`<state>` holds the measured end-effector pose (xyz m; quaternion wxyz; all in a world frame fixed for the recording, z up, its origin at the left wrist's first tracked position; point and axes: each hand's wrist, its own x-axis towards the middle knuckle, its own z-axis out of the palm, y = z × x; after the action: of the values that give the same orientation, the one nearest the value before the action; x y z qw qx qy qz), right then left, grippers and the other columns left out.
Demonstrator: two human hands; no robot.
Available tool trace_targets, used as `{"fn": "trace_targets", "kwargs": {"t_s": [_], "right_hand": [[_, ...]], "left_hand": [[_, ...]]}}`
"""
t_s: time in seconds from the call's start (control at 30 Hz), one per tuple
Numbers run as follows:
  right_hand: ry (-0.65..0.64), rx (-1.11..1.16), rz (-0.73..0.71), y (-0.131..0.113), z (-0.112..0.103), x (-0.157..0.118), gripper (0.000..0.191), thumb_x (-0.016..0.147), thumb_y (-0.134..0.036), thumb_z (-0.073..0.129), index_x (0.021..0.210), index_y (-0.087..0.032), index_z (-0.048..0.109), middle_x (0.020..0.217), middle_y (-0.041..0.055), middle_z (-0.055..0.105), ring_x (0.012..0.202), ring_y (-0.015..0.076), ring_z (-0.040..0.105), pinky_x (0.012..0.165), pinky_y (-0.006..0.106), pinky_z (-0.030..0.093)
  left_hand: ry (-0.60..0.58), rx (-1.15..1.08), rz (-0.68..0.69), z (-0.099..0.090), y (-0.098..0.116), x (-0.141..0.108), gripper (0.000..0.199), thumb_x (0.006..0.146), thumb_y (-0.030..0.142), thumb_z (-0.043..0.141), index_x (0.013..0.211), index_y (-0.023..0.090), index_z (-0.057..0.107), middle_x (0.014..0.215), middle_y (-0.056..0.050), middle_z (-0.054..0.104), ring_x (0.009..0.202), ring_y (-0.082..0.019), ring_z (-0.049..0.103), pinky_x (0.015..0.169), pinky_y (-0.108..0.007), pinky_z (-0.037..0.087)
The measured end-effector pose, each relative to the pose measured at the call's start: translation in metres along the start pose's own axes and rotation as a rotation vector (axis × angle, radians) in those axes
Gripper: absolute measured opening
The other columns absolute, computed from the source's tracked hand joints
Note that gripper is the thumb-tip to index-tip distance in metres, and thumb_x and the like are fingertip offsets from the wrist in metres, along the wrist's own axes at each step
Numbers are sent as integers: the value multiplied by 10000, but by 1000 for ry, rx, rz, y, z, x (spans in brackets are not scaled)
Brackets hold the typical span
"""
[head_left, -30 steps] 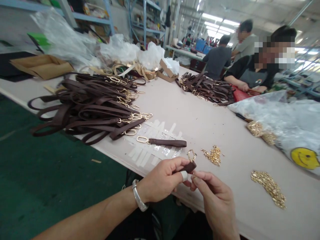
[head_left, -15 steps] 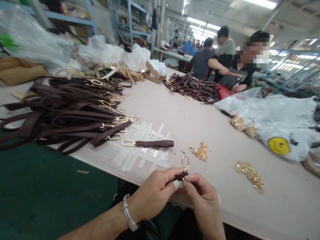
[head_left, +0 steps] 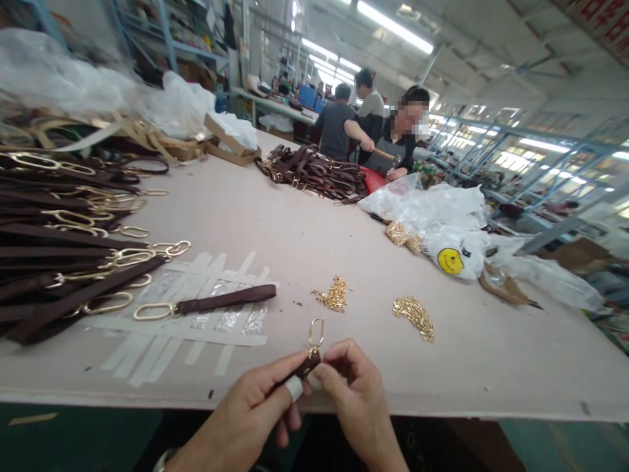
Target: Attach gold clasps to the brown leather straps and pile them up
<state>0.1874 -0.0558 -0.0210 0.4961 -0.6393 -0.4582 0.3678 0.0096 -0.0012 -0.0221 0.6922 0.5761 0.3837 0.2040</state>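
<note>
Between my hands is a dark brown leather strap [head_left: 305,367] with a gold oval ring [head_left: 316,332] standing up at its end. My left hand [head_left: 258,400] is closed on the strap, white tape wrapped round its thumb. The fingertips of my right hand [head_left: 351,387] are pinched at the strap's end, just below the ring; whatever small piece they hold is hidden. Beyond them on the table lie a loose pile of small gold fittings [head_left: 335,295] and a second gold pile [head_left: 415,317]. A finished-looking wrist strap [head_left: 226,299] with a gold ring rests to the left on taped plastic.
Many brown straps [head_left: 59,255] with gold rings are heaped at the left; another heap [head_left: 314,172] sits at the far side. Plastic bags [head_left: 442,216] lie at the right, an open cardboard box [head_left: 230,147] at the back. A co-worker [head_left: 400,131] holds a hammer across the table.
The view has swung to the right, so the table's things appear further left. Both hands stay together at the strap's end, and a small gold spot now shows on the strap.
</note>
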Motion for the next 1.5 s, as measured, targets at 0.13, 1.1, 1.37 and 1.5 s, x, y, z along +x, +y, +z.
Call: {"fn": "trace_targets", "kwargs": {"t_s": [0.13,1.1,1.37,1.5], "right_hand": [[329,-669,-201,22,-75,31,242,922,-426,536,1010,-220,627,922,35,714,807,173,668,775,296,537],[264,-558,-228,40,-88,52,252,820,-416,660,972,-215,657,888,61,723,809,232,688,768,362,543],[184,-88,-356,21,25,-5,108,827,-264,718,920,-217,692,887,47,734,859,187,689,785,286,551],[155,-119,-337,22,27,-2,89,840,-262,710,915,-223,682,950,56,742,928,200,696,823,297,541]], "left_hand": [[102,-12,-56,-5,0,2,572,896,497,555,1379,192,583,734,-16,648,634,-157,539,569,-248,429],[181,-415,-63,0,13,11,254,707,142,685,957,95,684,773,-4,646,618,-86,600,594,-210,508],[165,-465,-8,6,6,13,258,707,267,780,900,117,696,753,-9,665,617,-100,567,584,-214,454],[165,-413,73,4,4,8,191,757,241,738,902,119,717,754,-16,670,639,-112,561,600,-221,425]]}}
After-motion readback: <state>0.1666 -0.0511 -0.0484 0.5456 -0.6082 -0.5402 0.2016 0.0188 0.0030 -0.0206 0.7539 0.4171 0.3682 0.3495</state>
